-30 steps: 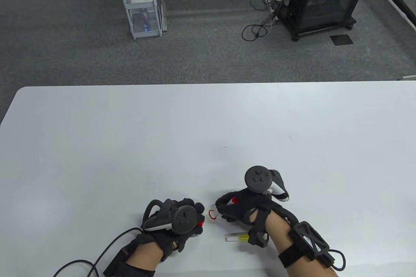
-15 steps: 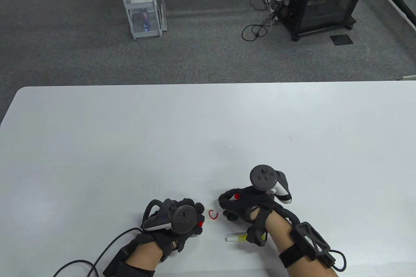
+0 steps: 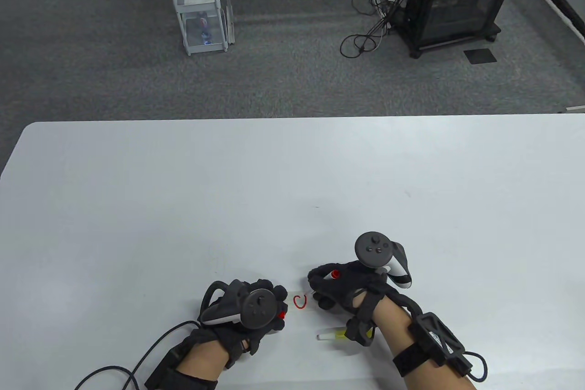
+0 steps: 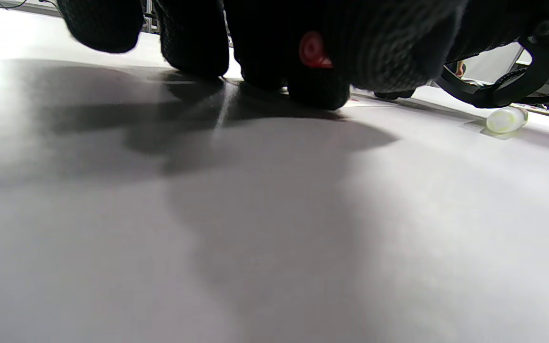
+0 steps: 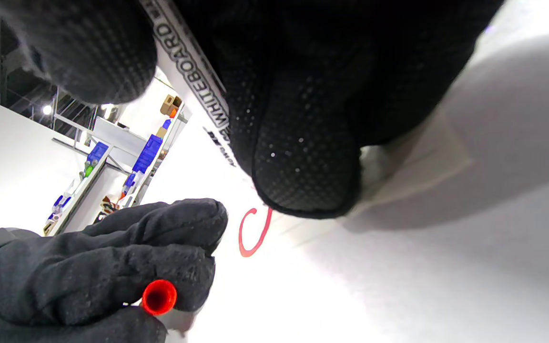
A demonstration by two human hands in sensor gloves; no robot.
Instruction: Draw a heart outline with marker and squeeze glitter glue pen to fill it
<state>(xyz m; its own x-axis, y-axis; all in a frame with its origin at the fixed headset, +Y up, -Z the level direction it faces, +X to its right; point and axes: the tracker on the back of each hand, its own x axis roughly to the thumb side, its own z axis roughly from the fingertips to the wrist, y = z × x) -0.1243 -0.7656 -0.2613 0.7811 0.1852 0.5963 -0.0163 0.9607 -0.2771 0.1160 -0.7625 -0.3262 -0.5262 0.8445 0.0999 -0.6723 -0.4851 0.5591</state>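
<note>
**Barely begun: one lobe of the heart drawn, glitter glue untouched**

So my right hand (image 3: 340, 291) has its fingers curled round the whiteboard marker (image 5: 193, 81), pinching the barrel low down with the tip on the tabletop (image 3: 183, 202); the marker's red end (image 3: 335, 274) pokes out above my knuckles. My left hand (image 3: 247, 310) rests just to the left of the drawing, fingers curled round the red marker cap (image 5: 159, 297), whose open end shows in both wrist views.

Between my hands lies the red line (image 3: 300, 301): a small hooked curve, roughly a C with a tail, which I read as the left lobe of the heart. By my judgement the outline is well under half done: the right lobe and the closing point at the bottom are missing. The glitter glue pen (image 3: 330, 335), pale with a yellowish body, lies on the tabletop just beside my right wrist, and neither hand touches it, so the whole filling step is left.

Against the frame a second ago, the stroke has grown from a short arc into a fuller hook curling back at the bottom, and my right hand has shifted a little to the right and away from me as the tip travelled. My left hand and the glue pen have stayed put.
</note>
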